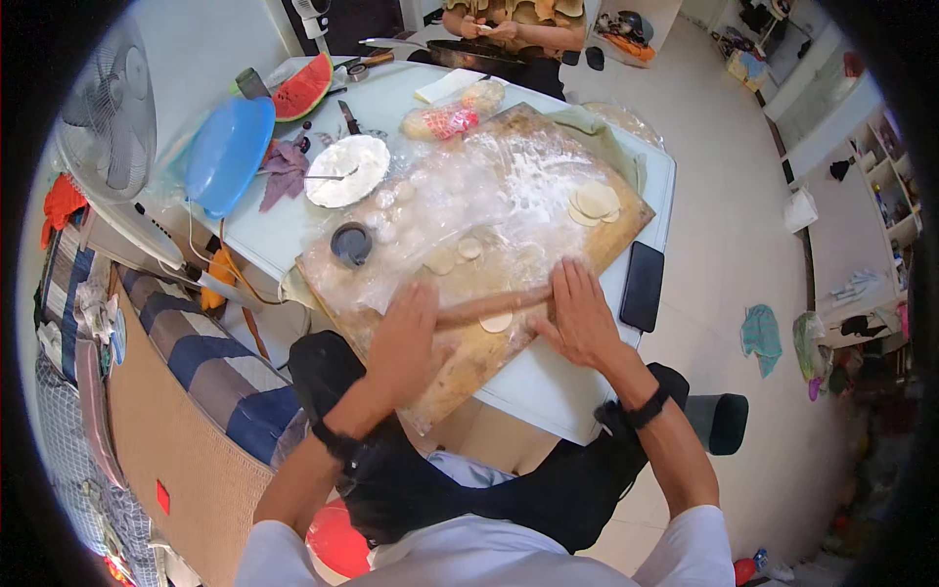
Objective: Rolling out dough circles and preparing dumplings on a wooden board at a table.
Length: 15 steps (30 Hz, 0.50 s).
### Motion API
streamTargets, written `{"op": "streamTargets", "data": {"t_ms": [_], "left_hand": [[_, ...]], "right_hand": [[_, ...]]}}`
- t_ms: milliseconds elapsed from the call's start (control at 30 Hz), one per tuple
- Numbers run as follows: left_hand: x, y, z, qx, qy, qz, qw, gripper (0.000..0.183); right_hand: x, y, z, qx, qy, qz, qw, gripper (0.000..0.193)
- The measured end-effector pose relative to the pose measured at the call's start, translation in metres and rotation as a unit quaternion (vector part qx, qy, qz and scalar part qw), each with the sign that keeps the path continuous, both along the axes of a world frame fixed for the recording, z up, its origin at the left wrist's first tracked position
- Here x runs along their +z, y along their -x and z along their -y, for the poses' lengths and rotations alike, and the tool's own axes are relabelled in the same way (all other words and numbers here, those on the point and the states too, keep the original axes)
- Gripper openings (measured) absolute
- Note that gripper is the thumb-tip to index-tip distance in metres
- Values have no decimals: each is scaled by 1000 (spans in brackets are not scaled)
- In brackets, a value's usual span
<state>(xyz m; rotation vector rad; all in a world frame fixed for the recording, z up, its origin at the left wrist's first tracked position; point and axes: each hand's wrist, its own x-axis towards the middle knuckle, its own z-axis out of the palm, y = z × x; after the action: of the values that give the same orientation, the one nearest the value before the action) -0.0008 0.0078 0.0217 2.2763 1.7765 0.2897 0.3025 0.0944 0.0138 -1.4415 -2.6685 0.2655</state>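
As the left hand and right hand rest on a rolling pin, a dough round lies partly under it.
Each hand lies over one end, fingers extended, not wrapped round; the pin crosses a floured wooden board on the table, with overlapping wrappers near the board's right corner.

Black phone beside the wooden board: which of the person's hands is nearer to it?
The right. The right hand lies on the right end of the rolling pin, just left of the black phone; the left hand is at the opposite end, farther left.
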Motion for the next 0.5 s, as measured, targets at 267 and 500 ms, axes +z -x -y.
{"op": "streamTargets", "data": {"t_ms": [267, 500], "left_hand": [[-8, 1, -6, -8, -25, 3, 1000, 94], [-6, -4, 30, -52, 8, 17, 998, 93]], "right_hand": [[9, 2, 2, 17, -84, -12, 996, 98], [6, -11, 27, 30, -50, 1, 998, 94]]}}
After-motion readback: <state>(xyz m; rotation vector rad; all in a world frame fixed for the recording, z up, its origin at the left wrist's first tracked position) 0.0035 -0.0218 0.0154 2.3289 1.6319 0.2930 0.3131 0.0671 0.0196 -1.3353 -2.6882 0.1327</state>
